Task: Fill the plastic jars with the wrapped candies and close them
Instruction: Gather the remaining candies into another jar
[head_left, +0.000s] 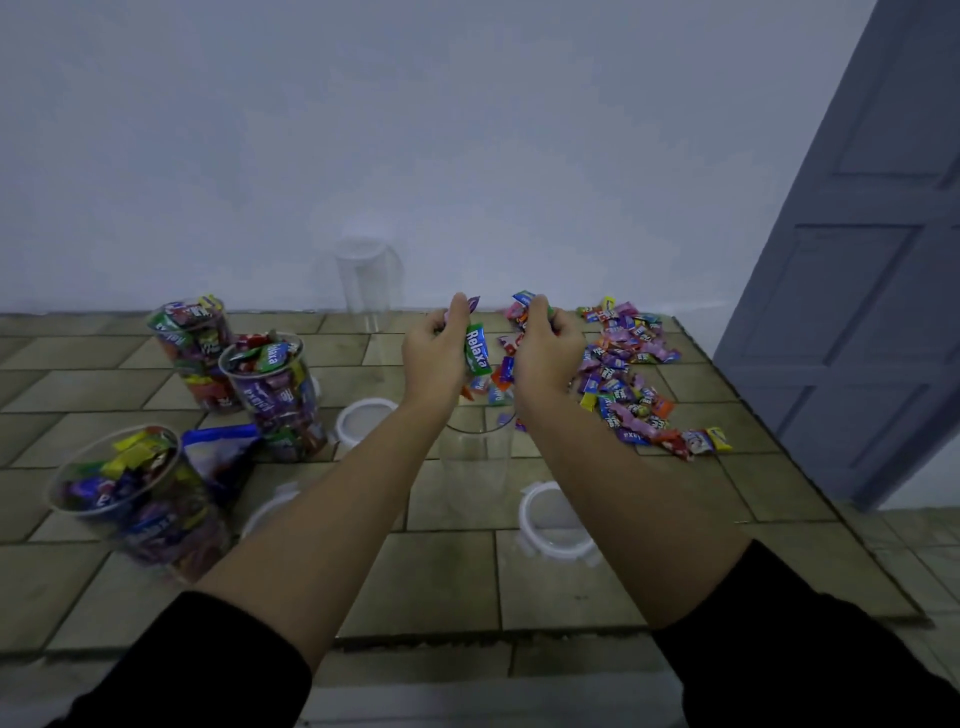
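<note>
Nearest the camera, two forearms in pushed-up black sleeves extend over a table surfaced with a tan tile-pattern sheet. At near left stands a clear plastic jar filled with wrapped candies, uncapped; a blue-and-white plastic bag lies just beside it. A white ring-shaped jar lid rests on the table under the right forearm, another white lid is partly hidden by the left forearm, and a third white lid lies further back. Between the wrists stands an empty clear plastic jar, upright and open. Directly above it, the left hand is curled closed around several candies, among them a green wrapper marked "Relaxa". The right hand is likewise closed around a bunch of candies; further pieces show between the hands above the jar mouth. To the right, a loose pile of multicoloured wrapped candies is spread on the table. At mid left, two more filled uncapped jars stand touching. Farthest back, a tall empty clear jar stands near the white wall. A grey panelled door is at far right.
</note>
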